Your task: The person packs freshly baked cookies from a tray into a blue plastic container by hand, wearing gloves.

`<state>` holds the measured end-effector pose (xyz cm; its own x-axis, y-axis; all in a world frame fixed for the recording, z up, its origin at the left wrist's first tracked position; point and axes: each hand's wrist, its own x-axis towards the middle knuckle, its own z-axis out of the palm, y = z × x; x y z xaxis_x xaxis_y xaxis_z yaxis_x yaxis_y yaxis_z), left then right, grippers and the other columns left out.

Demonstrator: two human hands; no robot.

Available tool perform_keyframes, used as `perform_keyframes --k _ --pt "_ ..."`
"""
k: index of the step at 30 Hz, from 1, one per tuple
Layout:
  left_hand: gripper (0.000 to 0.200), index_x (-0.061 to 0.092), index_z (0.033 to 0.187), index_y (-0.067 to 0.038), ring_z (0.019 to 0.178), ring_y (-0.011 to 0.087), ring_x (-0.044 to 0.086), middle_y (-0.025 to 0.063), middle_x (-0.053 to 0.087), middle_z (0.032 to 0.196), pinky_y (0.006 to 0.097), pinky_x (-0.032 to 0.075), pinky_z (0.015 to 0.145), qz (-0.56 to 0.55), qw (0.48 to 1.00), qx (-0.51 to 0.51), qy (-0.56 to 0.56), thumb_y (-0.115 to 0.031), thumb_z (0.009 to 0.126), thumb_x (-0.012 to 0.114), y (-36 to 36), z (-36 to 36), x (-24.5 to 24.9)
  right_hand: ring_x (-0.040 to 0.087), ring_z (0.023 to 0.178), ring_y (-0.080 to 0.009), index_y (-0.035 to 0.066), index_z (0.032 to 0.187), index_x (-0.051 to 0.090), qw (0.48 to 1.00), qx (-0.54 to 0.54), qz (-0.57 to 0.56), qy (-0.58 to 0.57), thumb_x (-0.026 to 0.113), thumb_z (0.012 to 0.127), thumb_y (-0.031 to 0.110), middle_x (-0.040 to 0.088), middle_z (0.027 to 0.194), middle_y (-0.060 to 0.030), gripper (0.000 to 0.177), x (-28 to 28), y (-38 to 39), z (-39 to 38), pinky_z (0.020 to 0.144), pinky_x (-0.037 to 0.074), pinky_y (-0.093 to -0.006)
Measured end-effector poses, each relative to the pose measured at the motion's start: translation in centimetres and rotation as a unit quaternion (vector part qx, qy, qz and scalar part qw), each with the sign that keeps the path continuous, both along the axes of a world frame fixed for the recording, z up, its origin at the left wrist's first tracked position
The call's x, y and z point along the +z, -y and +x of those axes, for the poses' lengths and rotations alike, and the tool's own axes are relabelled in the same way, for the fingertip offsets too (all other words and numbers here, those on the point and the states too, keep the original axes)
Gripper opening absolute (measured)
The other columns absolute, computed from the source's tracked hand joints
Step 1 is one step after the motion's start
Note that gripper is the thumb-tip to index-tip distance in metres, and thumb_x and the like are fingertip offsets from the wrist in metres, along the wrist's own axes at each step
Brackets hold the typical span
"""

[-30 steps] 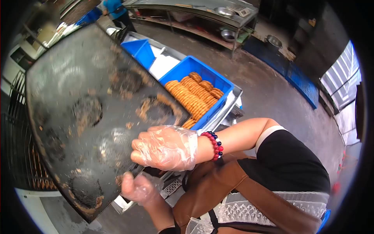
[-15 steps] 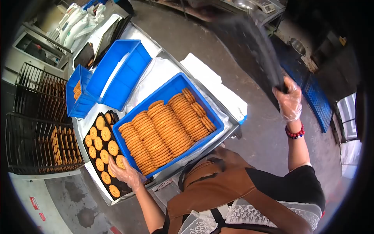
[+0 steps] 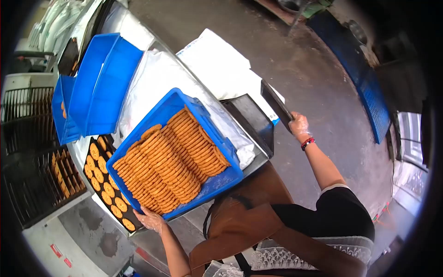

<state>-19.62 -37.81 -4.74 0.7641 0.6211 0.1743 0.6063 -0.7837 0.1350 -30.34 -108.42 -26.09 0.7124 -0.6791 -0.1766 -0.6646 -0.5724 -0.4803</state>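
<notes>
Right hand (image 3: pixel 299 125) grips the empty tray (image 3: pixel 276 105) by one end, clear of the crate (image 3: pixel 171 99). Left hand (image 3: pixel 150 219) lies open on the biscuit tray (image 3: pixel 104 184), probably steadying it.

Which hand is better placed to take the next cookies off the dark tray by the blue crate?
Likely the left hand: it rests at the cookie tray, beside the blue crate. The right hand is out on the far side, gripping another dark tray.

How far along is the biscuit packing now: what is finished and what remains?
Done: the blue crate holds packed rows of biscuits. In hand: the right hand grips an empty tray. Left: the dark tray by the left hand carries biscuits.
</notes>
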Motion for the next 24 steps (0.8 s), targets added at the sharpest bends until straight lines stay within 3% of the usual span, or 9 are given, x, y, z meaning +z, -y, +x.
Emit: perform_keyframes --k 5,8,10,13,15,17,19,21,24 --pt "0.067 0.047 0.164 0.006 0.144 0.047 0.058 0.0311 0.058 0.16 0.05 0.045 0.121 -0.01 0.999 -0.03 0.012 -0.041 0.118 0.057 1.4 -0.2 0.8 0.075 0.108 -0.0461 0.016 0.123 0.082 0.992 0.056 0.039 -0.108 0.067 0.086 0.006 0.079 0.112 -0.0242 0.041 -7.5 -2.9 3.9 0.097 0.06 -0.0547" --pt "0.065 0.047 0.164 0.006 0.146 0.0466 0.056 0.0306 0.056 0.162 0.05 0.045 0.121 -0.026 0.999 -0.032 0.023 -0.039 0.118 0.057 0.7 -0.5 0.5 0.075 0.117 -0.0437 0.012 0.124 0.081 0.985 0.068 0.089 -0.13 0.074 0.091 0.019 0.079 0.121 -0.0234 0.034 -9.5 -6.3 6.3 0.103 0.059 -0.053" --pt "0.064 0.047 0.165 0.005 0.148 0.0457 0.055 0.0295 0.055 0.163 0.0496 0.043 0.123 -0.051 0.998 -0.02 0.035 -0.037 0.118 0.058 1.0 -0.5 0.6 0.073 0.126 -0.0423 0.006 0.131 0.078 0.97 0.102 0.103 -0.197 0.077 0.098 0.035 0.078 0.129 -0.0236 0.044 -11.7 -7.7 7.1 0.11 0.057 -0.0508" --pt "0.063 0.048 0.165 0.005 0.149 0.0447 0.054 0.0284 0.055 0.164 0.0492 0.042 0.125 -0.059 0.997 -0.012 0.041 -0.036 0.118 0.058 1.3 -0.4 0.6 0.069 0.132 -0.0414 0.004 0.135 0.076 0.939 0.221 0.136 -0.227 0.071 0.102 0.031 0.075 0.139 -0.0214 0.043 -14.4 -7.9 7.0 0.115 0.055 -0.0492" --pt "0.063 0.048 0.164 0.005 0.15 0.0441 0.053 0.0279 0.055 0.164 0.0491 0.041 0.125 -0.062 0.997 -0.009 0.047 -0.036 0.118 0.058 1.2 -0.5 0.5 0.065 0.139 -0.0411 0.004 0.134 0.076 0.937 0.191 0.175 -0.235 0.065 0.104 0.024 0.069 0.15 -0.02 0.038 -21.2 -8.7 5.2 0.118 0.052 -0.0474" --pt "0.062 0.048 0.164 0.005 0.151 0.0435 0.052 0.0271 0.055 0.165 0.0498 0.041 0.126 -0.09 0.994 -0.01 0.065 -0.035 0.118 0.058 1.3 -0.6 0.5 0.064 0.14 -0.041 0.002 0.131 0.076 0.818 0.513 0.029 -0.259 0.063 0.104 0.021 0.069 0.15 -0.0208 0.035 -22.6 -9.1 4.9 0.119 0.051 -0.0472" --pt "0.062 0.049 0.164 0.005 0.151 0.0435 0.053 0.0272 0.054 0.165 0.0502 0.041 0.126 -0.087 0.994 -0.008 0.067 -0.035 0.118 0.057 1.2 -0.6 0.5 0.068 0.133 -0.042 0.002 0.127 0.076 0.843 0.482 0.076 -0.226 0.063 0.104 0.021 0.074 0.14 -0.023 0.033 -19.8 -9.7 5.8 0.114 0.055 -0.0484" --pt "0.062 0.049 0.163 0.005 0.151 0.0435 0.053 0.0274 0.054 0.165 0.0507 0.041 0.126 -0.089 0.993 -0.009 0.071 -0.035 0.118 0.057 1.2 -0.5 0.3 0.073 0.123 -0.0442 0.003 0.122 0.078 0.907 0.23 0.147 -0.321 0.064 0.104 0.022 0.078 0.129 -0.0244 0.029 -8.6 -10.3 10.5 0.107 0.059 -0.0513" --pt "0.059 0.049 0.164 0.003 0.147 0.04 0.056 0.0258 0.056 0.164 0.0479 0.044 0.123 -0.07 0.995 -0.005 0.073 -0.032 0.117 0.059 1.6 -0.5 0.5 0.078 0.102 -0.046 0.002 0.113 0.079 0.988 0.106 0.109 -0.003 0.072 0.102 0.019 0.081 0.11 -0.0248 0.021 -10.7 -6.8 12.0 0.091 0.061 -0.0505"
